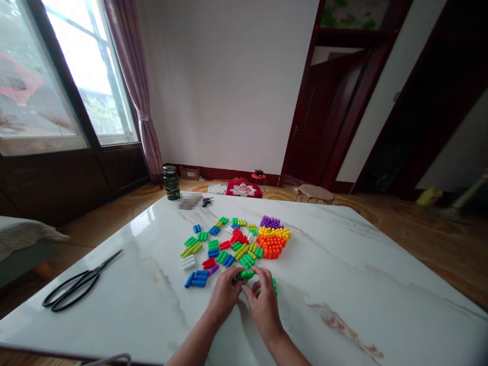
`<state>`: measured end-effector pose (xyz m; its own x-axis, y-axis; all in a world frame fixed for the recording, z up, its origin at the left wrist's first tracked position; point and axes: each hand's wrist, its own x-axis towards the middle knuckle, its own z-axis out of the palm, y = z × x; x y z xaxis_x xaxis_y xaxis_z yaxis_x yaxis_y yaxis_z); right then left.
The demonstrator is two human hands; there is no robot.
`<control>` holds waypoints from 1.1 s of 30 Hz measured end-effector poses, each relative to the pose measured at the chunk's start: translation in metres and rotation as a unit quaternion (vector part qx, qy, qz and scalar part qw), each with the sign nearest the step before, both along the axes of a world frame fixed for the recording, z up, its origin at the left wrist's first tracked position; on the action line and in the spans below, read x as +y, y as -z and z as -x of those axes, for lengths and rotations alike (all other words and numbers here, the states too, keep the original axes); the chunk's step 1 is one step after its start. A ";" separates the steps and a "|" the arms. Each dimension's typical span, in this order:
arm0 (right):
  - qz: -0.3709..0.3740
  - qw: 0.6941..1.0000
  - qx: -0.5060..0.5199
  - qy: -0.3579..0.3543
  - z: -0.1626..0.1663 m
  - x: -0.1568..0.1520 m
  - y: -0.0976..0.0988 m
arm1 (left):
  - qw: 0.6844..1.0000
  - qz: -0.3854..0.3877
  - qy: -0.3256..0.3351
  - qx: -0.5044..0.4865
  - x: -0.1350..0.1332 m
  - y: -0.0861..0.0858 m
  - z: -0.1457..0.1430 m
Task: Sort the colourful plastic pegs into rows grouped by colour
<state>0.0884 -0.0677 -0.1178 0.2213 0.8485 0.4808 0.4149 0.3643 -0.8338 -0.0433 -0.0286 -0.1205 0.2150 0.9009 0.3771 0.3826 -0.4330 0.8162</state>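
My left hand [224,294] and my right hand [262,302] meet near the table's front middle, fingers pinched together on a green plastic peg piece [246,275]. More green pieces [274,286] show just behind my right hand. Beyond the hands lies a scatter of loose pegs [221,244] in blue, green, red, white and yellow. At its right stands a joined cluster [272,236] with purple, yellow and orange rows.
Black scissors [78,281] lie at the left on the white marble table [362,284]. A dark green bottle [171,183], keys [207,202] and a blurred item sit at the far edge. A small stool [315,192] and a red cushion [243,189] are on the floor beyond.
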 end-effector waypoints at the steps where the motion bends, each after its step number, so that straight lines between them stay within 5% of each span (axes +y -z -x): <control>1: 0.007 1.000 0.008 -0.001 -0.001 0.002 0.004 | 1.000 0.001 0.009 0.000 -0.001 -0.002 0.000; 12: 0.086 0.986 0.134 0.045 -0.007 0.007 0.016 | 0.998 0.014 0.049 0.026 -0.006 -0.010 -0.001; 27: 0.026 0.996 0.070 0.050 -0.005 -0.001 0.004 | 0.999 0.000 0.028 0.033 -0.010 -0.013 -0.002; 33: 0.016 0.982 0.087 0.166 -0.037 0.000 -0.006 | 1.000 0.024 -0.008 -0.005 -0.008 -0.009 -0.002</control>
<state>0.1253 -0.0676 -0.1120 0.5650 0.7298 0.3850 0.3562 0.2052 -0.9116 -0.0411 -0.0367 -0.1118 0.1964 0.9213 0.3355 0.3811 -0.3870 0.8397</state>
